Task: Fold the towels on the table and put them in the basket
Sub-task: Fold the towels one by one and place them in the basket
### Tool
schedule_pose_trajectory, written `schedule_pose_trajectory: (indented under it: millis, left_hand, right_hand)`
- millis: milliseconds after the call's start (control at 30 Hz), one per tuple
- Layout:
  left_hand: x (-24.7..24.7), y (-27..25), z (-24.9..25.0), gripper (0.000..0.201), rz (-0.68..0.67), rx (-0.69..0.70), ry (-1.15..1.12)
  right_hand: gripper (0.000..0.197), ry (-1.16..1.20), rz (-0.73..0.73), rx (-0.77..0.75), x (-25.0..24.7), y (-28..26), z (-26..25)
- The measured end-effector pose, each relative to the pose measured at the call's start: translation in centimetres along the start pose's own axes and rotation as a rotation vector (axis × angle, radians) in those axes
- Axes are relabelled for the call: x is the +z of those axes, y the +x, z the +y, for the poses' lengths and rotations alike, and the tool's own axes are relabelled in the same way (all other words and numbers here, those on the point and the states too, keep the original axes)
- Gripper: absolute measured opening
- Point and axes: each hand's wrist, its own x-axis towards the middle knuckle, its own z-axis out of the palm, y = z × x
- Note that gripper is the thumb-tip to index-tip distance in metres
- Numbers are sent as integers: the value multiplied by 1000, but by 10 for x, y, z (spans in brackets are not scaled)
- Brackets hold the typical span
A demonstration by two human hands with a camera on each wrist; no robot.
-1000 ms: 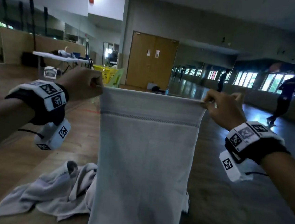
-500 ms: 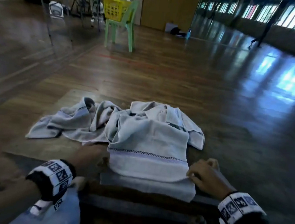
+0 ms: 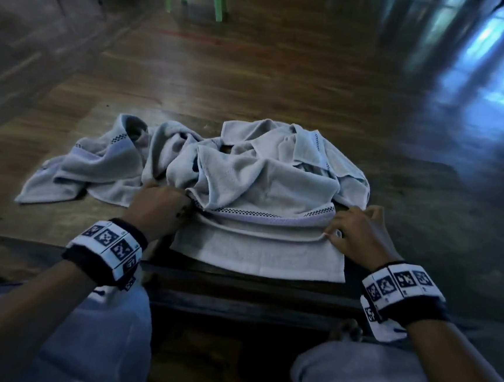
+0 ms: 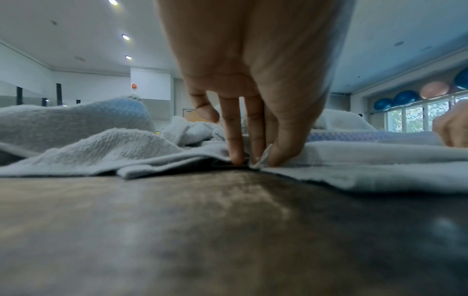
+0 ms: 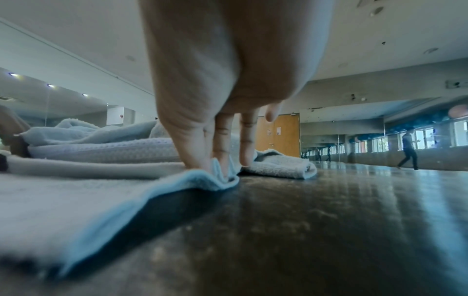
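The towel (image 3: 257, 252) lies on the dark worktop (image 3: 58, 225) at its near edge, no readable writing on it. The left hand (image 3: 159, 205) and right hand (image 3: 359, 233) each pinch one side edge; the wrist views show fabric between thumb and fingers.

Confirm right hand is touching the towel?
Touching. Right wrist view: the right hand pinches the towel edge between thumb and fingers, fabric bunched up at the tips.

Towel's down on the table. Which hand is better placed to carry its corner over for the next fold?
Probably right. The right hand pinches a free towel corner over bare table; the left hand is hemmed in by the crumpled towels.
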Motion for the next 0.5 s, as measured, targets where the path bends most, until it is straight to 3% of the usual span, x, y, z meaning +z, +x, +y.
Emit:
schedule_pose_trajectory:
  millis: [167, 367, 433, 500]
  left_hand:
    - [4, -4, -13, 15, 25, 18, -36]
    - [-2, -35, -21, 27, 324, 73, -245]
    - [-3, -50, -15, 21, 386, 92, -253]
    - [3, -63, -9, 19, 343, 131, -245]
  right_hand:
    - [8, 37, -29, 11, 1, -2, 4]
    - [5, 258, 314, -15, -6, -44, 16]
    - [21, 220, 356, -53, -7, -62, 15]
    - [24, 190, 326, -83, -2, -77, 12]
